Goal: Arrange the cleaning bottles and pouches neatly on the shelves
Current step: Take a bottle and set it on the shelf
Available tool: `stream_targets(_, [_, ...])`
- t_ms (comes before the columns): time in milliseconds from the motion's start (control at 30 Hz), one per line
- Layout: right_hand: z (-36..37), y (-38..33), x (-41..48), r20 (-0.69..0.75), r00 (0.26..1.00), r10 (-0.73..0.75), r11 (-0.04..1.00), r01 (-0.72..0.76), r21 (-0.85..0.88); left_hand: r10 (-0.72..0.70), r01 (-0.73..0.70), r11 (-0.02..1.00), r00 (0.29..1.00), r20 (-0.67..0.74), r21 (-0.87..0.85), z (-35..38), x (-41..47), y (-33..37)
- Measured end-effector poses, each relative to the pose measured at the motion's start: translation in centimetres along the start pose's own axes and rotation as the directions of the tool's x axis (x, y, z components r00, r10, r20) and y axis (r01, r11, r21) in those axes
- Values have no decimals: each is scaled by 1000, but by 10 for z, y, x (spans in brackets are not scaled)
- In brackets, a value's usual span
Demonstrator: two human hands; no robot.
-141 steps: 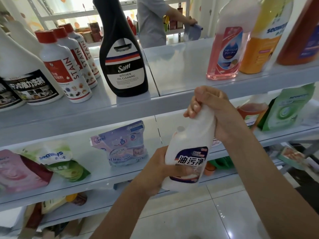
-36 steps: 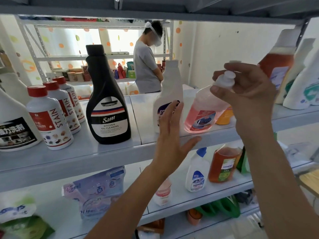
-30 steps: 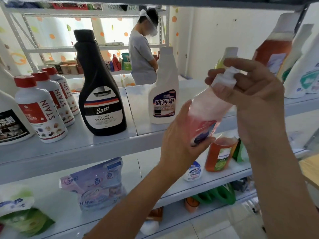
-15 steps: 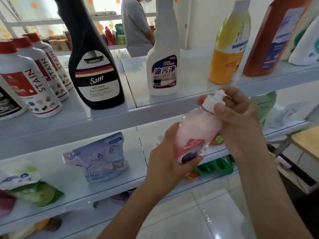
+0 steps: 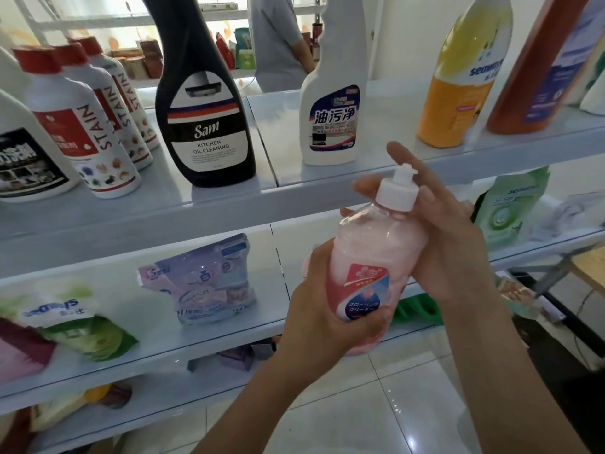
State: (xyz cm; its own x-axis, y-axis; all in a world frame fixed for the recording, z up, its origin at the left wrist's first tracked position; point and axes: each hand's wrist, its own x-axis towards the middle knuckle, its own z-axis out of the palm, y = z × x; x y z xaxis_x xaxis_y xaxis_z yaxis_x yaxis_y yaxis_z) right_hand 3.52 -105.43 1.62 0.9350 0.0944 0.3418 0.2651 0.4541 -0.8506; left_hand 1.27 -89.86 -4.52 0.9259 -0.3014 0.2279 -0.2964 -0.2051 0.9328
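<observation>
A pink bottle (image 5: 376, 250) with a white cap is held in front of the shelves, below the upper shelf (image 5: 229, 201). My left hand (image 5: 327, 319) grips its lower body from beneath. My right hand (image 5: 448, 237) lies against its far side near the cap, fingers spread. On the upper shelf stand a white spray bottle (image 5: 330, 103), a black Sam bottle (image 5: 204, 119), red-capped STAIN bottles (image 5: 82, 119), a yellow-orange bottle (image 5: 458, 80) and a dark orange bottle (image 5: 537, 70). A purple pouch (image 5: 206, 280) and a green and white pouch (image 5: 72, 319) lie on the middle shelf (image 5: 163, 348).
A green pouch (image 5: 510, 208) stands at the right of the middle shelf. A person in a grey shirt (image 5: 278, 40) stands behind the shelves. White tiled floor (image 5: 376, 404) lies below. A wooden table corner (image 5: 589, 270) sits at the far right.
The white spray bottle was set on the upper shelf. The pink bottle came off that shelf and down to chest height, now held by both hands; the right fingers have spread off the cap.
</observation>
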Motion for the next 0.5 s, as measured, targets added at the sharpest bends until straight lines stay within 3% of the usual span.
stream_targets(500, [16,1,4,-3,999,-32,999,32,0,18,-19,1000,1000,-15,-12,-12,-5,3])
